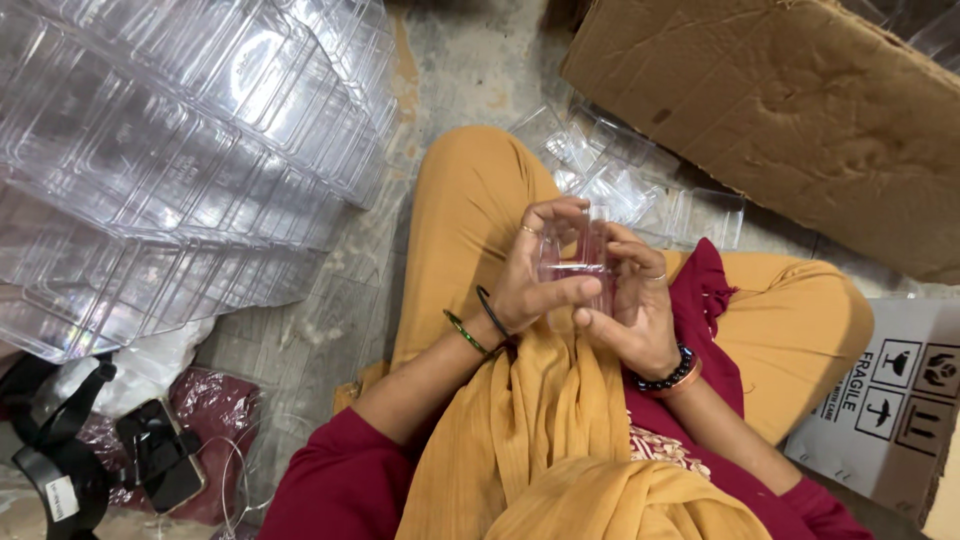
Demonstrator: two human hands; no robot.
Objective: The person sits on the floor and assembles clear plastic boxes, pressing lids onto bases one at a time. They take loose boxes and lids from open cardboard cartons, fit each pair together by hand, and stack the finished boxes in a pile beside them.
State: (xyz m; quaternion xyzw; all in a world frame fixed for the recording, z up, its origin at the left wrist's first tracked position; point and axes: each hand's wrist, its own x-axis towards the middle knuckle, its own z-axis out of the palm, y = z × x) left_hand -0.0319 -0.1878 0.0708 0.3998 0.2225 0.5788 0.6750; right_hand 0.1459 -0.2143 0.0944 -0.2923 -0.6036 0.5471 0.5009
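Both of my hands hold one small clear plastic box (582,262) above my lap. My left hand (535,275) wraps its left side, thumb across the front and a ring on one finger. My right hand (632,300) cups the right side with fingers curled behind it. Green and black bangles circle my left wrist, and a dark bead bracelet sits on my right wrist. I sit cross-legged on the floor in mustard trousers with a mustard scarf (540,430) hanging down.
Long stacks of clear plastic boxes (170,170) lie at the left. Loose clear boxes (620,180) sit beyond my knee. A brown cardboard sheet (800,110) is at the upper right, a printed carton (890,400) at the right, a phone (160,455) at the lower left.
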